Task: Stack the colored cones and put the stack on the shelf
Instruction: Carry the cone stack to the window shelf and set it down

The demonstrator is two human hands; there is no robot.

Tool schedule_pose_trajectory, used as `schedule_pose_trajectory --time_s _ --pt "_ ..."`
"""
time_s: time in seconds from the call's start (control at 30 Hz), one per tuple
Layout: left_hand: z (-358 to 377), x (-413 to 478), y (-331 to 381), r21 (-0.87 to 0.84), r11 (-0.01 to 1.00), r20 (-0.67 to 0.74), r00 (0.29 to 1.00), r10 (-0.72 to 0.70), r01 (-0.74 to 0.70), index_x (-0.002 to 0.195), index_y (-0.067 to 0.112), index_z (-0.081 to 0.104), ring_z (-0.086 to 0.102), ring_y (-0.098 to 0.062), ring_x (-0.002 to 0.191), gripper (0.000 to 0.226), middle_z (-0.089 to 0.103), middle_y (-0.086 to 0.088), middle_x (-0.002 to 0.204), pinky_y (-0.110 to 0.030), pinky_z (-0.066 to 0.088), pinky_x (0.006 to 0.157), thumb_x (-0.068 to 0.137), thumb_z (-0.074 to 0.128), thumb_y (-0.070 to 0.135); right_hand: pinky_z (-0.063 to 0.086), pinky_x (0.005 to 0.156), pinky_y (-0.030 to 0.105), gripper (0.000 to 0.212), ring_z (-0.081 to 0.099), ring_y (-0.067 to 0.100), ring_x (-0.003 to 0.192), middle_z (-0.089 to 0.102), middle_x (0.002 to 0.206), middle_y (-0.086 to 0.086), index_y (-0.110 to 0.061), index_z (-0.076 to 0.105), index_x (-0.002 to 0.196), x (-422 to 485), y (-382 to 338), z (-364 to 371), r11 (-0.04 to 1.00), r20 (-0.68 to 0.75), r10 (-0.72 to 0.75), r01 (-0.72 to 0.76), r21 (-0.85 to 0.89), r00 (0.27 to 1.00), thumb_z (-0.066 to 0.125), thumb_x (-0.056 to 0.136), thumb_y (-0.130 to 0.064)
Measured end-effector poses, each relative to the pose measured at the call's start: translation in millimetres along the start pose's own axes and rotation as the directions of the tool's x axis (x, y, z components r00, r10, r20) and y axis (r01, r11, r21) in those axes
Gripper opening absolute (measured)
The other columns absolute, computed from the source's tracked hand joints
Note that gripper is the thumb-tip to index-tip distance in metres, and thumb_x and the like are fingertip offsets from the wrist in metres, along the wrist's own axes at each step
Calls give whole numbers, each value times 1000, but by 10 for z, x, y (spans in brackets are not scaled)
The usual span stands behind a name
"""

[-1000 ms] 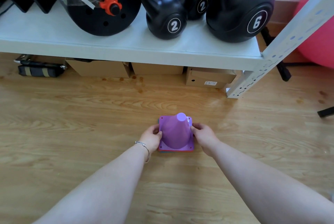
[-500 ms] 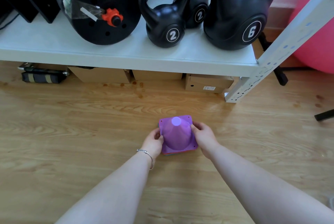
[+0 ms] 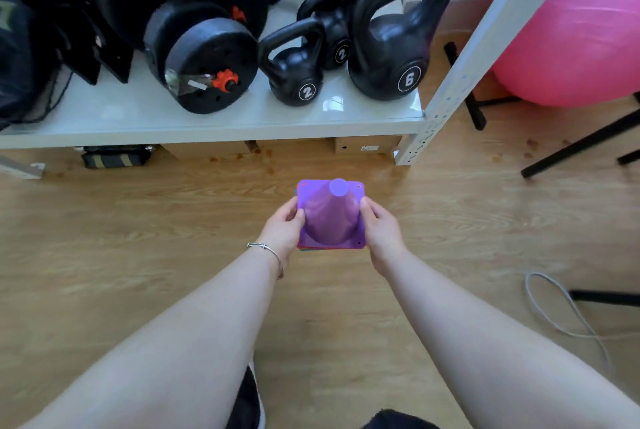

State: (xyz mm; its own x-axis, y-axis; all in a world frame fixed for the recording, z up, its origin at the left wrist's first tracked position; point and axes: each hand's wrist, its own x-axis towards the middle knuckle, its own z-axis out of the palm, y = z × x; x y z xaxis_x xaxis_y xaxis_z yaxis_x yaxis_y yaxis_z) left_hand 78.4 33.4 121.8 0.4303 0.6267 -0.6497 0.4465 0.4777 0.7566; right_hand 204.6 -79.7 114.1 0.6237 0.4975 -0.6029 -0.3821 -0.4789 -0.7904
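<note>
A stack of cones (image 3: 330,217) with a purple cone on top is held above the wooden floor, in the middle of the view. Thin edges of red, blue and orange bases show under the purple base. My left hand (image 3: 284,228) grips the left edge of the stack, and my right hand (image 3: 380,227) grips its right edge. The white shelf (image 3: 221,117) lies beyond the stack, with free surface along its front edge.
On the shelf stand black kettlebells (image 3: 391,58), a black dumbbell with orange nuts (image 3: 207,65) and dark gear at the left. Cardboard boxes (image 3: 367,146) sit beneath it. A white upright (image 3: 460,61), a pink ball (image 3: 581,30), black stand legs (image 3: 575,148) and a grey cable (image 3: 561,311) are at the right.
Both hands have lifted the cone stack off the floor. The view has risen and pulled back, showing more of the shelf top and the floor at the right.
</note>
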Motion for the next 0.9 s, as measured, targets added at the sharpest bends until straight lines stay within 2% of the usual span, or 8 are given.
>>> schedule_pose_trajectory --time_s 0.1,0.2,0.3,0.37,0.43,0.6,0.77,0.9 --pt "-62 -528 354 23 1000 56 998 0 -2 91 49 60 62 -4 96 43 64 25 92 -24 48 89 99 42 11 49 90 30 30 62 9 92 72 101 -8 -29 73 92 -514 -346 -103 1000 3 0 0 28 1000 44 98 -35" --pt "-93 -1097 735 56 998 74 997 13 -17 77 52 67 63 -3 95 52 68 29 86 -25 47 93 99 42 12 46 106 37 39 61 12 113 68 121 -5 -25 69 111 -1054 -709 -197 999 -21 -16 15 -29 1000 43 92 -49" --pt "-168 -1708 1127 62 998 91 996 15 -21 111 43 66 63 -3 107 30 70 19 111 -31 45 104 95 46 28 32 117 40 50 44 14 135 50 146 -1 -17 52 138 -1642 -1163 -297 995 -73 -55 49 -82 996 41 96 -41" --pt "-222 -2023 1326 87 995 123 992 30 -41 128 39 55 60 -8 117 41 63 8 130 -37 43 108 87 47 40 26 120 36 47 36 14 141 40 152 -1 -14 41 146 -2061 -1498 -389 991 -91 -89 79 -111 992 37 101 -28" --pt "-239 -2441 1610 96 994 133 991 30 -43 123 41 58 61 -11 117 38 66 8 125 -38 44 106 87 44 39 28 118 35 48 37 13 140 41 151 -7 -22 35 148 -2462 -1799 -488 990 -86 -102 93 -109 991 35 100 -28" --pt "-189 -3435 2239 8 999 154 987 48 -50 123 35 59 65 -17 111 33 69 3 122 -43 48 102 93 46 32 42 104 36 34 54 14 119 58 125 -11 -30 48 131 -3333 -2474 -776 987 -103 -152 145 -76 983 41 98 -35" --pt "-243 -4183 2795 -38 993 121 986 113 -109 126 30 59 67 -18 110 34 69 0 121 -42 48 103 93 51 33 40 109 38 39 51 12 123 58 133 -9 -27 51 134 -3988 -3092 -973 970 -61 -223 216 -110 973 43 97 -36" --pt "-378 -4573 3195 35 985 87 982 166 -169 116 38 64 67 -15 108 29 71 4 118 -39 48 101 90 51 40 36 113 39 43 49 14 128 55 138 -7 -22 52 136 -4438 -3553 -1025 948 -36 -299 292 -129 954 45 96 -36"
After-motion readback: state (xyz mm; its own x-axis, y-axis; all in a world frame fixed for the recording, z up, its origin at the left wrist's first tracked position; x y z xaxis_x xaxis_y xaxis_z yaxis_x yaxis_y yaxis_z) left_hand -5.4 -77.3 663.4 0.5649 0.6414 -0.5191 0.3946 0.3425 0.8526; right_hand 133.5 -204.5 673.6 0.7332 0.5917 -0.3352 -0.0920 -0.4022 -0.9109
